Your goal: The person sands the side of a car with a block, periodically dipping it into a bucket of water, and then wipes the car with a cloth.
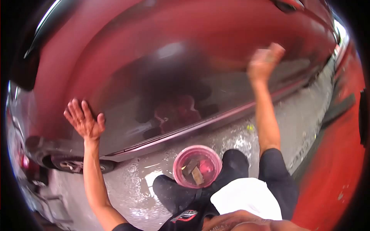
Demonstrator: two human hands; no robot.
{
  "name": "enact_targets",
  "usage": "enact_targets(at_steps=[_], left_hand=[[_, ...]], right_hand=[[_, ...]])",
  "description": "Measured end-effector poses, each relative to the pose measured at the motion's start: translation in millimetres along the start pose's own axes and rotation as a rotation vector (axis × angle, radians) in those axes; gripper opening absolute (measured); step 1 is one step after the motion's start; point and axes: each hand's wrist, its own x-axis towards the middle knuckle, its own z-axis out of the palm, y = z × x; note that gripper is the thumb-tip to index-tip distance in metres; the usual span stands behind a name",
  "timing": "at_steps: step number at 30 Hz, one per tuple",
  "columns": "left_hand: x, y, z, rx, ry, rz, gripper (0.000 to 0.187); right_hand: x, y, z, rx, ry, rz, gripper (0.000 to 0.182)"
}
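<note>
My left hand [84, 121] lies against the lower side of a dark red car [127, 42], fingers spread, with nothing in it. Farther right, my right hand [264, 63] is at the car's side panel, smeared by motion. Its fingers are too blurred to show whether they hold anything. Between my knees stands a pink bucket [178, 181] with water, a few brownish blocks [197, 175] and a red thing [206, 166] in it. The car's surface is dull in places and mirrors my body.
A wheel [73, 165] sits under the car at lower left. The grey floor [133, 192] is wet around the bucket. A red surface [327, 173] runs along the right side. White cloth [248, 198] lies over my lap. A door handle [289, 5] shows at the top.
</note>
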Motion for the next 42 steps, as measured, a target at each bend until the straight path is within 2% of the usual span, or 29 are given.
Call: enact_targets(at_steps=[1, 2, 4, 5, 6, 8, 9, 11, 12, 14, 15, 17, 20, 22, 23, 26, 27, 28, 29, 30, 31, 34, 35, 36, 37, 38, 40, 41, 42], left_hand=[[1.6, 1.0, 4.2, 0.027, -0.016, -0.027, 0.072], [-2.6, 3.7, 3.7, 0.003, -0.039, -0.050, 0.073], [-5.8, 0.1, 1.4, 0.016, -0.010, -0.087, 0.074], [-7.4, 0.3, 0.1, 0.018, -0.023, -0.068, 0.075], [-4.8, 0.9, 0.9, 0.017, -0.031, -0.045, 0.075], [-1.8, 1.6, 0.5, 0.013, -0.030, -0.040, 0.074], [-2.0, 2.3, -2.0, 0.013, -0.046, -0.040, 0.073], [-6.1, 2.2, -0.8, 0.012, -0.030, -0.043, 0.072], [-13.3, -0.9, 2.8, 0.012, -0.048, -0.043, 0.072], [-11.4, -2.1, 6.0, 0.017, -0.039, -0.051, 0.072], [-7.2, 3.6, 8.1, 0.015, -0.021, -0.061, 0.072], [-0.1, 13.2, 8.6, 0.019, 0.023, -0.157, 0.070], [-0.9, 13.0, 5.6, 0.022, -0.012, -0.172, 0.069], [-4.0, 11.4, 3.2, 0.025, -0.015, -0.154, 0.069], [-2.4, 11.9, 3.5, 0.020, -0.017, -0.145, 0.068], [-2.7, 10.5, 2.7, 0.013, -0.024, -0.112, 0.067], [-5.3, 7.6, 4.6, 0.013, -0.020, -0.108, 0.067], [-2.9, 9.2, 5.0, 0.019, -0.001, -0.109, 0.068], [-3.5, 8.5, 3.2, 0.019, 0.011, -0.101, 0.068], [-2.9, 11.4, 4.0, 0.037, 0.021, -0.113, 0.067], [0.1, 11.4, 6.0, 0.052, 0.023, -0.116, 0.067], [-1.6, 11.6, 5.7, 0.051, 0.008, -0.112, 0.068], [-1.2, 11.6, 4.9, 0.063, -0.002, -0.122, 0.068], [-1.1, 15.1, 3.6, 0.076, -0.018, -0.129, 0.068], [-1.6, 16.2, 3.4, 0.056, -0.028, -0.141, 0.069], [-2.7, 11.9, 2.0, 0.044, -0.036, -0.153, 0.069], [-7.6, 3.5, 2.8, 0.049, -0.058, -0.129, 0.069], [-13.1, -0.4, 1.9, 0.020, -0.081, -0.091, 0.069], [-12.6, -2.0, 2.4, 0.050, -0.094, -0.115, 0.069]], right_hand=[[13.3, 93.1, 16.5, 0.136, 0.172, 0.326, 0.023], [4.8, 73.0, 18.3, 0.146, 0.133, 0.327, 0.023], [9.1, -12.6, 26.6, 0.043, 0.091, 0.125, 0.024], [-22.9, -84.9, 49.3, -0.118, 0.132, -0.146, 0.044], [-41.7, -141.7, 55.5, -0.018, -0.069, -0.349, 0.062], [-67.2, -252.7, 48.6, 0.382, -0.434, -0.611, 0.065], [-73.3, -266.6, 70.4, 0.403, -0.270, -0.800, 0.065], [-29.2, -243.9, 61.5, 0.442, -0.361, -0.798, 0.061], [6.5, -220.5, 34.2, 0.277, -0.370, -0.699, 0.055], [59.7, -109.4, 29.5, -0.405, -0.098, -0.789, 0.056], [82.4, -62.5, 17.3, -0.149, -0.155, -0.180, 0.055], [107.9, 33.0, 41.2, -0.168, -0.031, 0.062, 0.061], [52.8, -129.7, 53.8, -0.220, -0.101, -0.306, 0.069], [21.9, -218.1, 68.6, 0.173, -0.213, -0.481, 0.073], [23.6, -242.8, 76.9, 0.349, -0.302, -0.707, 0.069], [86.0, -240.0, 78.1, 0.268, -0.295, -0.845, 0.059], [126.1, -201.1, 57.8, -0.030, -0.221, -1.015, 0.043], [171.1, -138.7, 104.6, -0.137, 0.042, -0.873, 0.031], [214.3, -101.0, 76.3, -0.718, -0.321, -0.707, 0.028], [250.1, -59.2, 76.5, -0.637, -0.183, -0.487, 0.036], [260.2, -65.8, 61.5, -0.546, -0.054, -0.260, 0.045], [225.6, -188.9, 57.8, -0.574, -0.733, -0.488, 0.029], [182.8, -213.4, 94.2, -0.437, -0.471, -0.706, 0.042], [129.2, -268.9, 130.9, -0.068, 0.225, -0.488, 0.056], [102.2, -324.3, 107.9, -0.094, -0.158, -0.666, 0.063], [98.1, -326.6, 112.5, -0.062, -0.162, -0.666, 0.063], [103.4, -321.4, 126.3, 0.219, -0.119, -0.941, 0.058], [117.5, -286.3, 115.1, 0.308, -0.082, -0.879, 0.046], [150.0, -242.8, 88.9, -0.119, -0.603, -0.830, 0.037]])
